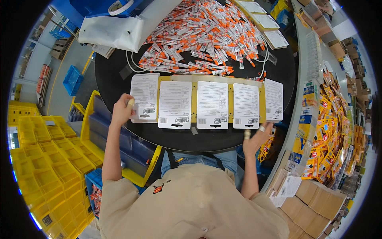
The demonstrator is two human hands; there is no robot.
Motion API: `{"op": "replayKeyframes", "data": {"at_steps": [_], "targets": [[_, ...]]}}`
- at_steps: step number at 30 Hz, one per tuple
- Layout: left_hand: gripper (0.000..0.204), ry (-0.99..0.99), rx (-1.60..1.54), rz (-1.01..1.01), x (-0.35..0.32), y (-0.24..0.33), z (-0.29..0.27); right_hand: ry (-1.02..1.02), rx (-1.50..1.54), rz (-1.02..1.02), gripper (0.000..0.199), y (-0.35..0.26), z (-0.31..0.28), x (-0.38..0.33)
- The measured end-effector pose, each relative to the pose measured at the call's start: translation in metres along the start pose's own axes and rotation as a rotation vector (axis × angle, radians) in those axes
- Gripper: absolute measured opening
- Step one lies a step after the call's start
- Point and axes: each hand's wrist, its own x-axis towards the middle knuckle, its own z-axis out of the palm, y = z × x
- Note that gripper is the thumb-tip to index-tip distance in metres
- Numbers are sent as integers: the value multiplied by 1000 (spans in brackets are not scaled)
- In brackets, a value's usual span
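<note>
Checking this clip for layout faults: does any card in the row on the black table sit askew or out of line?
Mostly tidy. The leftmost card, under the left hand, sits slightly rotated against the other four; the rightmost card tilts too, possibly from lens bending.

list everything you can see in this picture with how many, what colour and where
round table: one, black, centre
printed cards: five, white, in a row along the table's near edge
yellow strip: one, under the card row
small tubes: a large heap, white and orange, far side of the table
white bag: one, upper left
yellow bins: many, stacked at the left
yellow packs: many, piled at the right
cardboard boxes: several, brown, lower right
left hand: on the leftmost card
right hand: at the table's near edge, below the rightmost card
</note>
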Motion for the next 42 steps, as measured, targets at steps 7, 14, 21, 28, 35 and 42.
{"op": "replayKeyframes", "data": {"at_steps": [7, 14, 21, 28, 35, 42], "targets": [[16, 396, -73, 237, -15, 39, -24, -441, 381, -444, 50, -72, -15, 45], [16, 369, -446, 174, -58, 138, -31, -157, 649, -658, 39, -147, 22, 31], [23, -302, -477, 570, -92, 245, 74, -303, 660, -324, 20, -100, 37, 112], [16, -429, -239, 681, -40, 257, 215, 1087, 485, 653, 24, 206, -107, 217], [34, -413, 37, 540, -4, 277, 296, 563, 761, 180, 20, 176, -38, 274], [56, -269, 299, 474, 7, 281, 304, -279, 150, -208, 29, 2, 174, 268]]}}
